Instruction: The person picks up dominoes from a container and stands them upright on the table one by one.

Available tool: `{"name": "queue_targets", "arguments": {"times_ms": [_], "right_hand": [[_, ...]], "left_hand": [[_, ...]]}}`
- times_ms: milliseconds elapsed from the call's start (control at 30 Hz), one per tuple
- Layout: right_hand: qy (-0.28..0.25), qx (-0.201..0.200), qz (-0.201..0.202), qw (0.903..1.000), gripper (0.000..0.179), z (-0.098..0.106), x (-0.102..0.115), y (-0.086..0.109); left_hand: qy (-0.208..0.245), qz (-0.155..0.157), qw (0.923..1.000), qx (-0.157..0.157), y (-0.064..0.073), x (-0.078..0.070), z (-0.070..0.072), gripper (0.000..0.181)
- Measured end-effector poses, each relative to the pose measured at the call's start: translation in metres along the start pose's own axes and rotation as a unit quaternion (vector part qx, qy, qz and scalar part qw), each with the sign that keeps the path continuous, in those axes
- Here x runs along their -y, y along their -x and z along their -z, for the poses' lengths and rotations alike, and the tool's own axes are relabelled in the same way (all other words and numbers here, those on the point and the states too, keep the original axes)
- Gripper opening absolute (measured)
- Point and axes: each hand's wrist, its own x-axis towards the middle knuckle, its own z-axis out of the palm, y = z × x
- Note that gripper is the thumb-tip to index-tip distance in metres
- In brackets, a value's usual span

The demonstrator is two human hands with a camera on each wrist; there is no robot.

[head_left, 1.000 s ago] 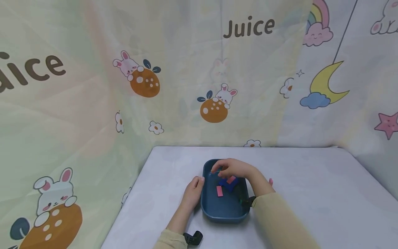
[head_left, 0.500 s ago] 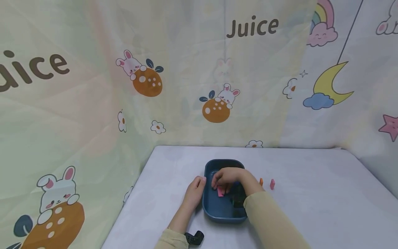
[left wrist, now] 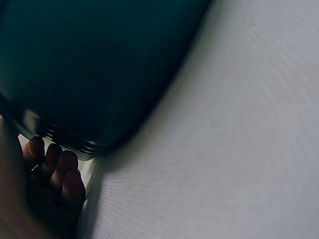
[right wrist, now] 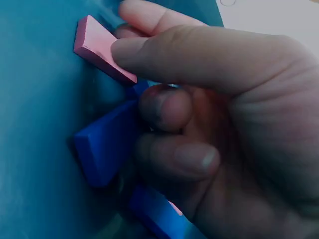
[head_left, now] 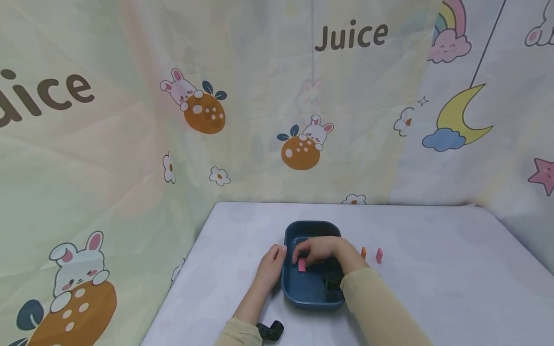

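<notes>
A dark blue tray (head_left: 311,305) sits on the table in the head view. My left hand (head_left: 271,262) grips its left side, thumb at the rim; in the left wrist view its curled fingers (left wrist: 73,185) lie against the tray's edge. Inside the tray, my right hand (head_left: 319,248) pinches a flat pink block (right wrist: 102,45) between thumb and index finger. The other fingers of that hand curl inward over a blue block (right wrist: 110,144). Another blue block (right wrist: 155,211) lies lower in the right wrist view, partly hidden by the hand.
To the right of the tray, an orange block (head_left: 363,253) and a pink block (head_left: 379,255) stand on the white table (head_left: 433,288). A printed curtain (head_left: 251,96) hangs behind the table. Black wrist cameras (head_left: 270,330) are strapped on both wrists.
My right hand has come down from above the tray's far part to the pink block, which has shifted slightly left. The left hand has kept its place at the tray.
</notes>
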Motion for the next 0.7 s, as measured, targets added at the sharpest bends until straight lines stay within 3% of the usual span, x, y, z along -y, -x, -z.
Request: {"name": "queue_targets", "arguments": {"times_ms": [267,467,700], "right_hand": [[0.090,-0.040,0.011,0.9951,0.030,-0.0035,0.0029,-0.0026],[0.085,-0.074,0.010,0.9936,0.018,-0.0049,-0.0016,-0.0037],[0.095,-0.081,0.013,0.9921,0.014,-0.0070,-0.0004,-0.0038]], "left_hand": [[0.006,-0.006,0.9999,-0.006,0.0006,0.0000,-0.0009,0.043],[0.008,-0.005,0.9999,-0.008,0.0014,-0.0022,-0.0002,0.041],[0.011,0.000,0.9999,-0.001,0.0001,-0.0010,0.0001,0.042]]}}
